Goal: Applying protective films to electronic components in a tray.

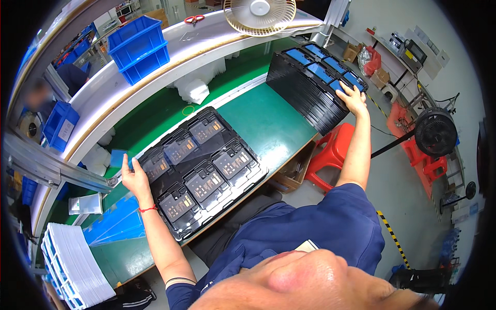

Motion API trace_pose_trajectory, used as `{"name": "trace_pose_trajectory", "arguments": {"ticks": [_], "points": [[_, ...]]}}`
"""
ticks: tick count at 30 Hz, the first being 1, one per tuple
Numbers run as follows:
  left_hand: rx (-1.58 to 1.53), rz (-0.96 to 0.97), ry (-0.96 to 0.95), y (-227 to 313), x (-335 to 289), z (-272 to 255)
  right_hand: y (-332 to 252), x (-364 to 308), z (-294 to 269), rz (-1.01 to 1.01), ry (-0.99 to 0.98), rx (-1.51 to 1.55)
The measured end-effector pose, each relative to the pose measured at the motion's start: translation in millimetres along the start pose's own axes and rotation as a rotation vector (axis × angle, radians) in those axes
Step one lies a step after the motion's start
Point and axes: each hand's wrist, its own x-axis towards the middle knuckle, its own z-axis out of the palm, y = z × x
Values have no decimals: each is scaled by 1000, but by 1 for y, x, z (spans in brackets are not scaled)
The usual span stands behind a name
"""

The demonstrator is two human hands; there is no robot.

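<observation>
On the green bench ahead of me lies a black plastic tray [202,159] with two rows of flat black battery packs [204,185], printed labels up. My left hand [136,182], a red string round its wrist, is at the tray's left edge with thumb and forefinger apart. A small blue film piece [118,157] shows right beside its fingertips; whether they touch it I cannot tell. Far right, my right hand [354,102] rests with spread fingers on a tall stack of black trays [305,93], touching one of several blue-faced pieces [319,72] in the top tray.
A white tray stack [77,263] and blue sheets [116,222] lie at the bench's left. Blue bins [138,49], red-handled scissors [194,19] and a fan [259,15] stand along the shelf. Right of the bench are a red stool [330,157] and a black fan [435,132].
</observation>
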Motion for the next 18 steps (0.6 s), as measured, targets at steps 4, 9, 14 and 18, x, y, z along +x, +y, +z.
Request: {"name": "trace_pose_trajectory", "arguments": {"ticks": [4, 9, 14, 18], "points": [[-69, 11, 3, -8, 1, 1, 4, 8, 7, -55, 6, -99], [-137, 101, 15, -3, -2, 12, 31, 8, 11, -17, 94, -252], [-110, 203, 43, -8, 0, 1, -44, -56, 12, -307, 826, -535], [-216, 201, 3, 5, 1, -2, -160, -108, 35, -899, 670, 109]]}}
